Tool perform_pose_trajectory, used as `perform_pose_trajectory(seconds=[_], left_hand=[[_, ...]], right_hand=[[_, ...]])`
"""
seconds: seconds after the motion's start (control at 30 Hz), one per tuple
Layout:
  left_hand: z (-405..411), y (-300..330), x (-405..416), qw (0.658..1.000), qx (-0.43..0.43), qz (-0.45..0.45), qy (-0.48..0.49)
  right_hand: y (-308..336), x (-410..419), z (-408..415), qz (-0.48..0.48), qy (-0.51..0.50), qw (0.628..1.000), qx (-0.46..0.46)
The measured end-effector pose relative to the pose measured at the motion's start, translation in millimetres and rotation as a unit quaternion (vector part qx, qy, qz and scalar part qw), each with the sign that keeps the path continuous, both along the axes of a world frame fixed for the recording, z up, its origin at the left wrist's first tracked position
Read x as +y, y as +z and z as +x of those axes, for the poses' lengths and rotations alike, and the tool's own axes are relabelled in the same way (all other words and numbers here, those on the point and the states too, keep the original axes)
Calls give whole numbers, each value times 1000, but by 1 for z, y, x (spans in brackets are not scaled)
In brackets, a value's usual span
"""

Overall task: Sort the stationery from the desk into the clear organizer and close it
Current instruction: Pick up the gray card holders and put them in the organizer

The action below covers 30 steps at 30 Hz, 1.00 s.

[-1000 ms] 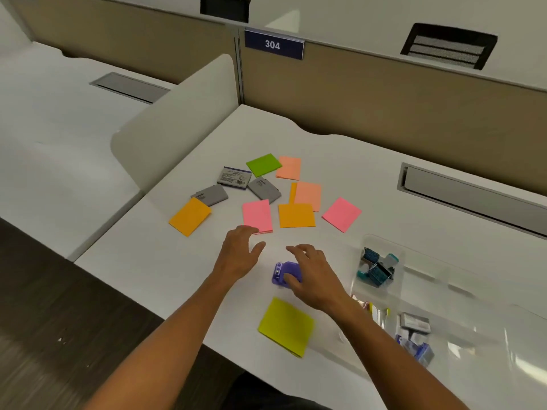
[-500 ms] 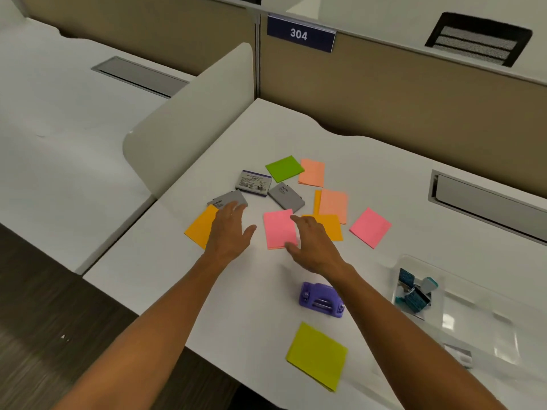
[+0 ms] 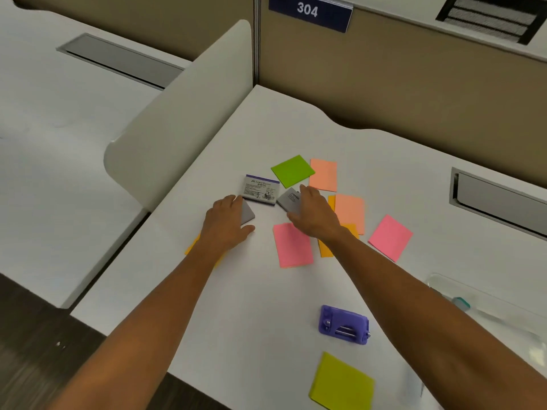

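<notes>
Both hands are out over the white desk surface (image 3: 266, 291) in the middle of the scattered stationery. The left hand (image 3: 226, 223) lies palm-down on a small flat grey box (image 3: 247, 213), fingers together and fairly straight, thumb out to the side; only a corner of the box shows, and an orange sticky note (image 3: 191, 245) peeks out under the wrist. The right hand (image 3: 315, 216) rests on a second small grey box with dark print (image 3: 290, 199), fingers reaching over it, but I can't tell if they're curled round it or just laid flat. Between the two sits a white-and-purple printed box (image 3: 261, 190). Further back are a green square note (image 3: 292, 171) and a peach note (image 3: 323, 174); two pink notes (image 3: 292, 245) (image 3: 390, 237) lie on either side of the right wrist. Closer in there's a purple plastic hole punch (image 3: 343, 324) and a yellow-green note (image 3: 342, 381). The clear plastic organizer (image 3: 503, 309) is off at the right edge, mostly cut off.
</notes>
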<state>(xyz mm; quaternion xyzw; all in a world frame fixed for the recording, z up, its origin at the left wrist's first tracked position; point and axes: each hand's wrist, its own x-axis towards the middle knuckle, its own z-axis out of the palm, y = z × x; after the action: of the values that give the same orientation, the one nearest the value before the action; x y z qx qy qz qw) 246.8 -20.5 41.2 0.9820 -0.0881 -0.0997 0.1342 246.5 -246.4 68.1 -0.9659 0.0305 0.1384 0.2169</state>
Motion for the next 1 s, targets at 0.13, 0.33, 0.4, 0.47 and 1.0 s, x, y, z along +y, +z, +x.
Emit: perform_pose_trajectory(seconds=[0.13, 0.33, 0.4, 0.47, 1.0], left_hand=[[2, -4, 2, 1000, -3, 10, -4], [-6, -7, -5, 1000, 0, 2, -16], [-8, -5, -8, 1000, 6, -3, -17], [-10, -3, -12, 1000, 10, -11, -21], [-40, 35, -47, 998, -11, -62, -3]], right_hand=[[-11, 4, 18, -35, -1, 999, 26], [-20, 7, 16, -88, 6, 996, 10], [-21, 7, 13, -88, 5, 996, 2], [-20, 6, 9, -82, 2, 997, -9], [15, -33, -56, 42, -78, 980, -181]])
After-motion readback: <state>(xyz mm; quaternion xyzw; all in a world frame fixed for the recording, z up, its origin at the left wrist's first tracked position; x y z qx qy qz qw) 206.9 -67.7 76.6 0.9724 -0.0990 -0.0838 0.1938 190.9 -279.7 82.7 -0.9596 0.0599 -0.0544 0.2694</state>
